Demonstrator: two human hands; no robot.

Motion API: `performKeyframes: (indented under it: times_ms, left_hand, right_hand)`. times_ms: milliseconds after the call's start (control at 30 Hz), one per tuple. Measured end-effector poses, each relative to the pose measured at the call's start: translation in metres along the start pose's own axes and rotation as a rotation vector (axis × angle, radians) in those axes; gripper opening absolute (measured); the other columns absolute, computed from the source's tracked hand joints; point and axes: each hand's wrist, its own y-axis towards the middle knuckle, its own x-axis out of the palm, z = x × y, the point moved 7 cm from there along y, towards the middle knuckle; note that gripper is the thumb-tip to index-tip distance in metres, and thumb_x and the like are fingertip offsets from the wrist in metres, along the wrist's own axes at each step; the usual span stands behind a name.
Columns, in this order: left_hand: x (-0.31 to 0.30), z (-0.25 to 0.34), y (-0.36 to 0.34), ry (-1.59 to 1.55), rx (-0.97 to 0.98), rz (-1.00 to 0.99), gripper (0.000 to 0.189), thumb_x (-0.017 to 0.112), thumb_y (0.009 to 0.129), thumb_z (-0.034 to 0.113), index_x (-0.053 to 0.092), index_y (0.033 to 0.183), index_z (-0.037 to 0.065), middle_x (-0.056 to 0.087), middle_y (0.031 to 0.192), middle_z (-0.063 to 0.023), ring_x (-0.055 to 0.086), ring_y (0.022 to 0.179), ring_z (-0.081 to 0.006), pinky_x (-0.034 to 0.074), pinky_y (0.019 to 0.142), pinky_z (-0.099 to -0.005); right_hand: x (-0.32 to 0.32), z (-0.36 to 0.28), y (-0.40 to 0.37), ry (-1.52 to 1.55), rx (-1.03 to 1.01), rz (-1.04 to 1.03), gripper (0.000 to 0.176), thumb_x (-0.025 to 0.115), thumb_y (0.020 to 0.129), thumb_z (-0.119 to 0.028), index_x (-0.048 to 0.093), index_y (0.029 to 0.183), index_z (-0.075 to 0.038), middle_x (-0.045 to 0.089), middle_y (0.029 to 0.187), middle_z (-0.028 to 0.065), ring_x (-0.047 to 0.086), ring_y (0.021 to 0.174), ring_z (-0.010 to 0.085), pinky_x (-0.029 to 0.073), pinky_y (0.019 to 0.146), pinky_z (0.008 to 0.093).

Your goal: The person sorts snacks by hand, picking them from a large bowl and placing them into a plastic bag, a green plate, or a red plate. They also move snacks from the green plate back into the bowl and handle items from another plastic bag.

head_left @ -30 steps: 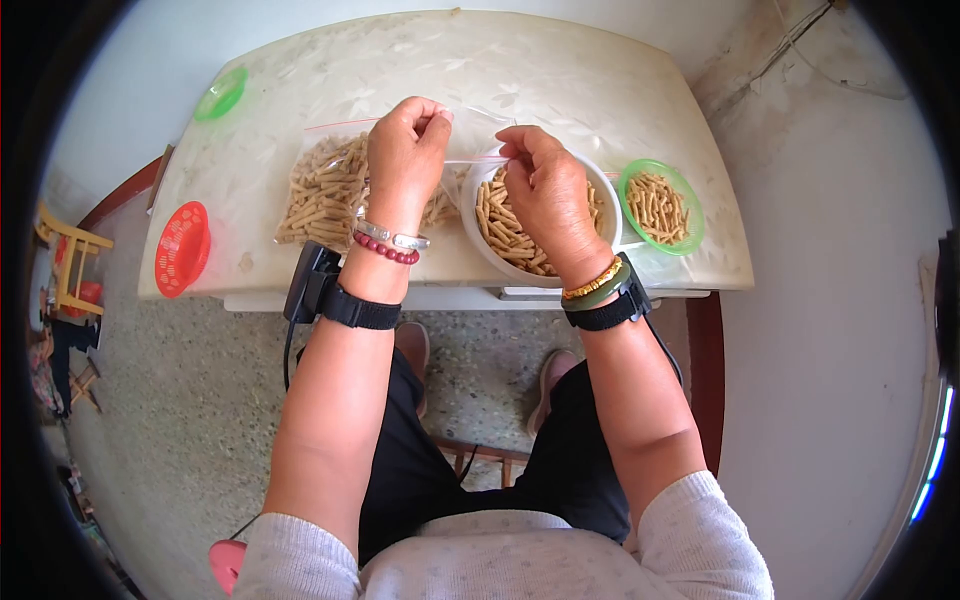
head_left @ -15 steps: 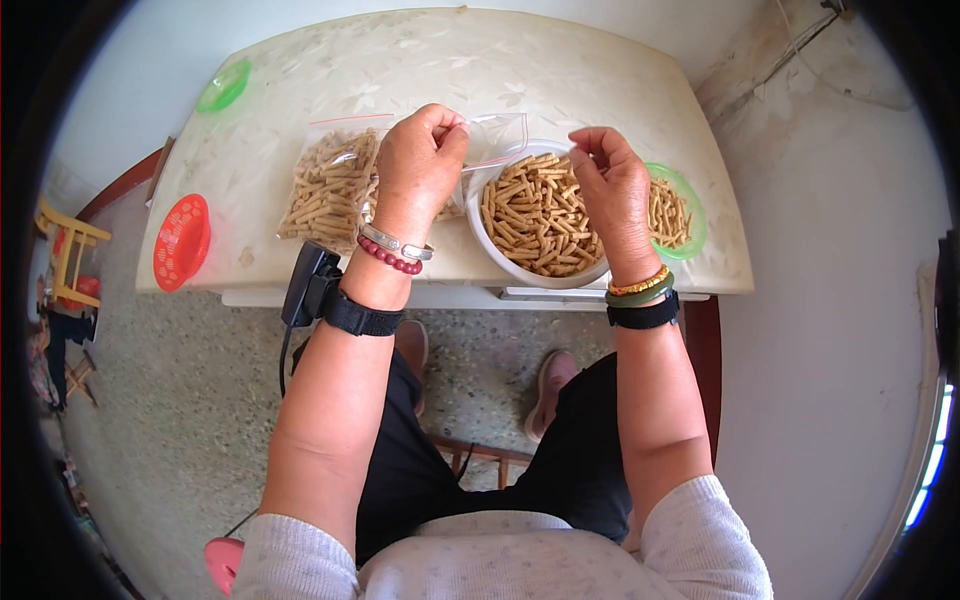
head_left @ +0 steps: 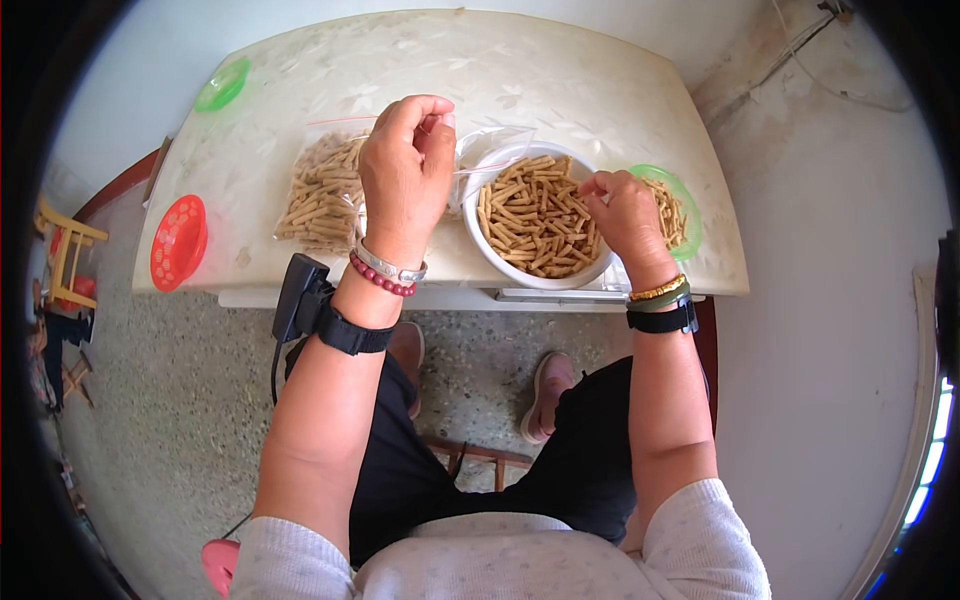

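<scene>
Table (head_left: 560,70): snack bag (head_left: 320,195), white bowl (head_left: 520,279), green dish (head_left: 696,215), green lid (head_left: 222,85), red dish (head_left: 178,243)

1. The left hand (head_left: 405,170) is raised with its back to the camera. Thumb and forefinger tips are pinched together at the top, and the other fingers (head_left: 443,150) curl in just beneath that pinch.
2. The right hand (head_left: 625,212) sits lower, knuckles up. Its fingers (head_left: 592,185) bend leftward, with thumb and fingertips drawn together.
3. The two sets of fingertips are well apart.
4. The left forearm (head_left: 325,420) and right forearm (head_left: 670,410) are bare and reach forward behind the fingers, with the right wrist (head_left: 655,285) angled slightly inward.
</scene>
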Motion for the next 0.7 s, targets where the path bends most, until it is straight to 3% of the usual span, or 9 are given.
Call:
performKeyframes:
  times_ms: [133, 200, 400, 567, 633, 700]
  left_hand:
    - [0.000, 0.030, -0.008, -0.025, 0.162, 0.004, 0.011, 0.058, 0.082, 0.001, 0.061, 0.092, 0.003, 0.060, 0.080, -0.0087, 0.057, 0.063, -0.0180, 0.047, 0.058, -0.0287]
    - [0.002, 0.037, -0.013, -0.007, 0.206, -0.024, 0.009, 0.058, 0.086, 0.001, 0.062, 0.094, 0.002, 0.061, 0.080, -0.0047, 0.053, 0.061, -0.0091, 0.044, 0.057, -0.0220]
    - [0.010, 0.039, -0.018, -0.051, 0.204, -0.054, 0.008, 0.058, 0.086, 0.001, 0.062, 0.094, 0.002, 0.060, 0.080, -0.0042, 0.052, 0.062, -0.0090, 0.043, 0.057, -0.0223]
    - [0.014, 0.044, -0.020, -0.059, 0.208, -0.067, 0.009, 0.058, 0.086, 0.001, 0.062, 0.094, 0.001, 0.059, 0.079, -0.0042, 0.051, 0.062, -0.0090, 0.043, 0.057, -0.0225]
    - [0.017, 0.045, -0.021, -0.055, 0.214, -0.090, 0.010, 0.058, 0.083, -0.001, 0.060, 0.093, 0.002, 0.060, 0.081, -0.0086, 0.057, 0.062, -0.0170, 0.046, 0.056, -0.0271]
    - [0.018, 0.046, -0.023, -0.049, 0.220, -0.094, 0.009, 0.058, 0.085, 0.000, 0.061, 0.094, 0.001, 0.059, 0.080, -0.0064, 0.054, 0.062, -0.0131, 0.044, 0.057, -0.0248]
  right_hand:
    - [0.002, 0.000, -0.004, -0.006, -0.036, -0.070, 0.008, 0.061, 0.077, -0.011, 0.067, 0.082, -0.010, 0.062, 0.083, 0.0158, 0.061, 0.078, 0.0327, 0.050, 0.069, 0.0418]
    - [0.001, -0.009, -0.010, 0.005, -0.110, -0.153, 0.007, 0.062, 0.076, -0.011, 0.067, 0.080, -0.011, 0.062, 0.083, 0.0147, 0.062, 0.079, 0.0316, 0.050, 0.070, 0.0413]
    - [0.016, -0.011, -0.024, -0.152, -0.130, -0.198, 0.006, 0.062, 0.075, -0.011, 0.067, 0.077, -0.013, 0.061, 0.084, 0.0127, 0.061, 0.081, 0.0302, 0.049, 0.072, 0.0416]
    - [0.023, -0.017, -0.019, -0.214, -0.090, -0.200, 0.006, 0.061, 0.076, -0.013, 0.067, 0.077, -0.013, 0.061, 0.085, 0.0103, 0.058, 0.091, 0.0272, 0.045, 0.080, 0.0400]
    - [0.024, -0.018, -0.017, -0.171, -0.087, -0.155, 0.005, 0.061, 0.076, -0.013, 0.067, 0.076, -0.012, 0.061, 0.086, 0.0103, 0.059, 0.089, 0.0274, 0.045, 0.079, 0.0403]
    - [0.023, -0.018, -0.014, -0.127, -0.085, -0.111, 0.005, 0.062, 0.076, -0.013, 0.067, 0.076, -0.012, 0.061, 0.087, 0.0104, 0.060, 0.086, 0.0277, 0.046, 0.078, 0.0406]
